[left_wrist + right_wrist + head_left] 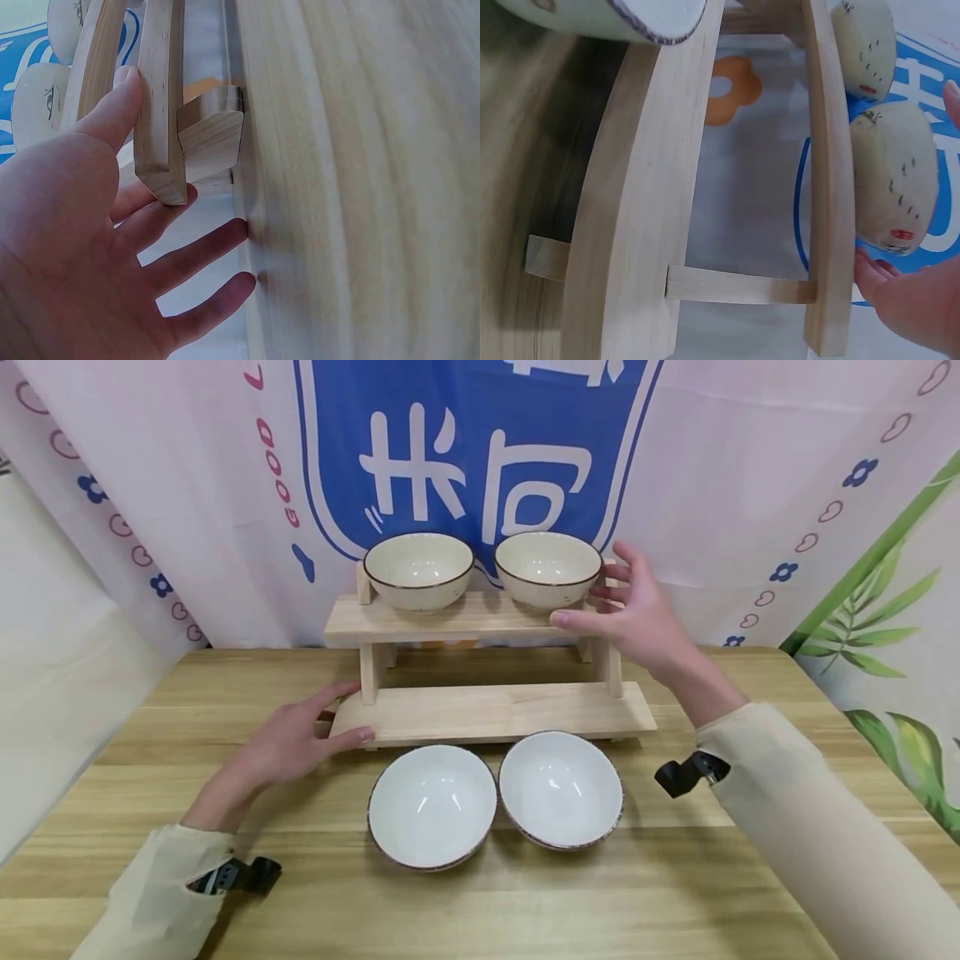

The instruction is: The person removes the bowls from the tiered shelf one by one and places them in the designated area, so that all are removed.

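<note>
Fingers of the left hand (pixel 288 743) are spread loosely at one end of the lower shelf (pixel 495 710), thumb resting on top. Tipping seems the main risk: a knock from the right hand (pixel 641 614) could send the right upper bowl (pixel 547 564) off the narrow upper shelf (pixel 442 624) or into the left upper bowl (pixel 420 564). Dragging the lower shelf forward could jar the front left bowl (pixel 432 806) and front right bowl (pixel 561 789) on the bench (pixel 300 893). The right fingers are parted beside the right upper bowl, uncurled; whether they press it, I cannot tell.
</note>
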